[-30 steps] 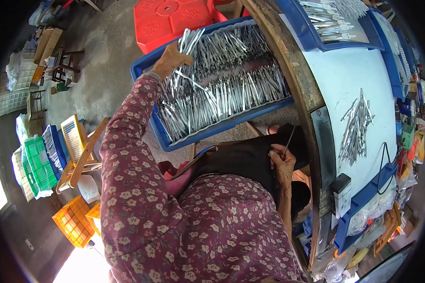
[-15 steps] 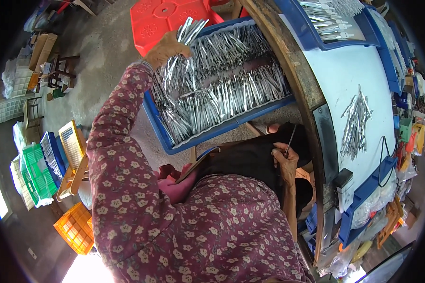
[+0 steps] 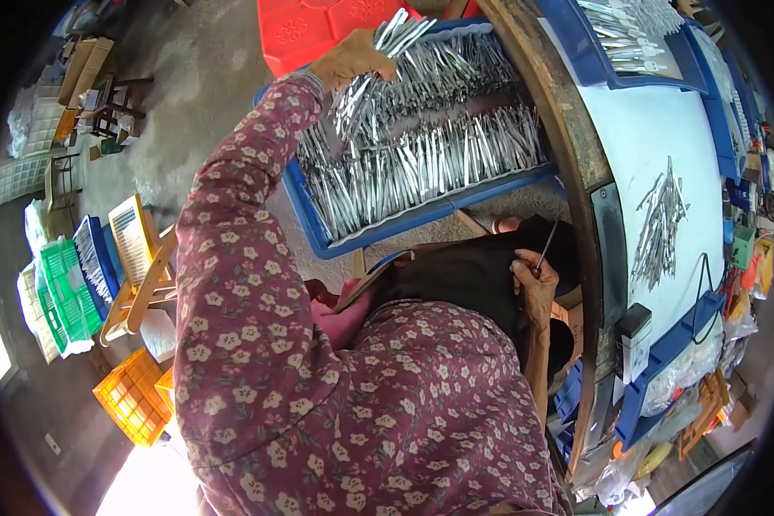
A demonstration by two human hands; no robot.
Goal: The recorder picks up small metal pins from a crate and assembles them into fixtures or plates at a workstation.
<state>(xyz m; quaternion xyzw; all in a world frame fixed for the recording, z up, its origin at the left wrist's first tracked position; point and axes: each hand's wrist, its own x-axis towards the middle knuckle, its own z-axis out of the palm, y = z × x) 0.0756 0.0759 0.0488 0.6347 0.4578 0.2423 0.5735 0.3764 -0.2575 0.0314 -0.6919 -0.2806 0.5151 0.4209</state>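
Sheaf (image 3: 402, 34): slim, flat, silvery metal strips, pinched between the fingers of my left hand (image 3: 353, 58), their free ends fanning outward above the far rim of the tray.
Tray (image 3: 325, 248): long, blue plastic box with a pale, wavy-edged liner, filled with more such strips in two rough rows, a darker gap between them.
Slip risk: the strips look smooth and uneven in my grip, so a loose squeeze could let one slide out and drop crosswise into the rows, or onto the floor.
Snag risk: my floral maroon sleeve (image 3: 248, 185) passes over the tray's left end; upright tips could catch its cloth.
Prick risk: a thin, dark, rod-like tool (image 3: 548, 243) points upward from the closed fingers of my right hand (image 3: 537, 284) above the dark lap cloth (image 3: 456, 279); a careless turn might jab.
Stool (image 3: 297, 30): glossy red plastic, flower-patterned, just beyond my left wrist.
Bench (image 3: 612, 146): white top, worn wooden edge.
Pile (image 3: 660, 228): loose silvery strips, overlapping, tapering toward the far end.
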